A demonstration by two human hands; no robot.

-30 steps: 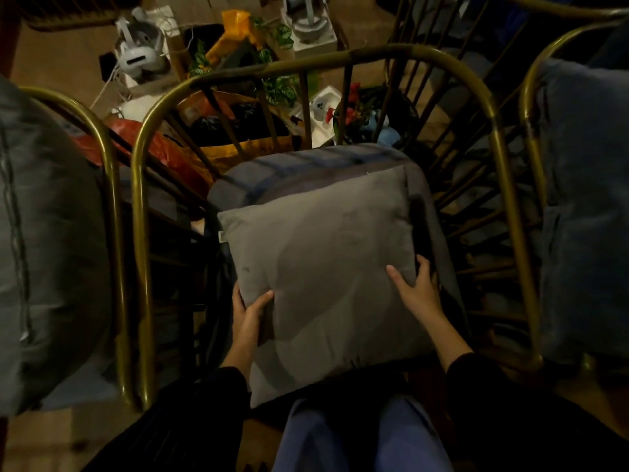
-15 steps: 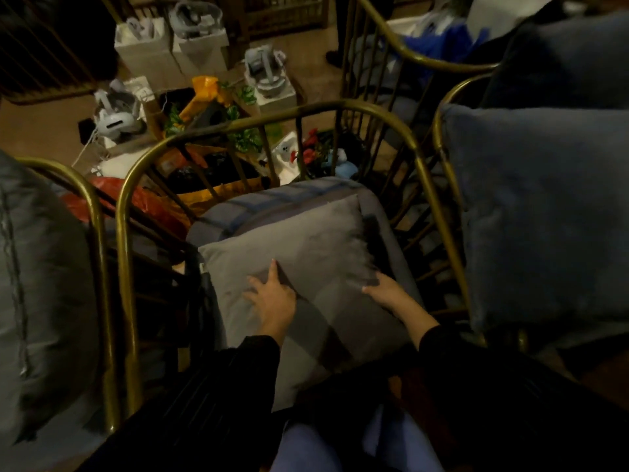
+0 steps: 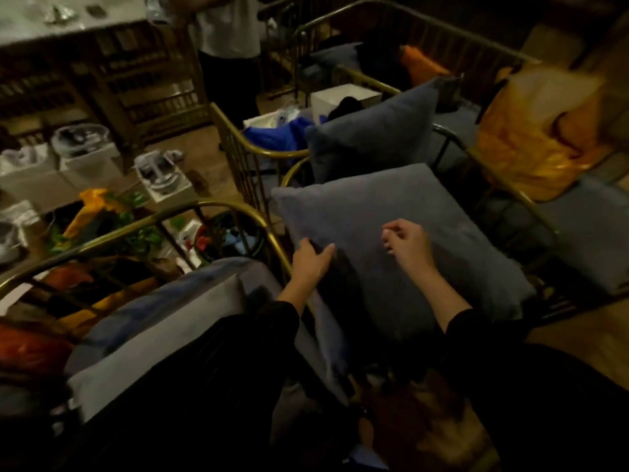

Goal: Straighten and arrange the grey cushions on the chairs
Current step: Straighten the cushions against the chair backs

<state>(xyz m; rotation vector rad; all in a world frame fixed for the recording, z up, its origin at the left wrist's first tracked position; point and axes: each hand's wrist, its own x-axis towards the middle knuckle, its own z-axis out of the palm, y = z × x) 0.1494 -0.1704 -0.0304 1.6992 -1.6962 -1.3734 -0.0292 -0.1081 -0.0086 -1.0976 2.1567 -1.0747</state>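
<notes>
A sleeve (image 3: pixel 204 369) hides much of the light cushion (image 3: pixel 153 332); the left hand (image 3: pixel 311 262) covers the dark cushion's (image 3: pixel 374 206) edge. The top edge cuts off a standing person (image 3: pixel 228 28).

matt cloth cushion (image 3: pixel 391 212); glossy brass-toned metal chair frame (image 3: pixel 238 212)

Near brass-framed chair (image 3: pixel 541 223) carries grey cushion (image 3: pixel 408 206); chair behind (image 3: pixel 272 154) second cushion (image 3: pixel 371 134); left chair (image 3: pixel 136 226) light cushion (image 3: pixel 153 335). Floor (image 3: pixel 204 148): white boxes (image 3: pixel 85 165), yellow flowers (image 3: pixel 92 206).
</notes>
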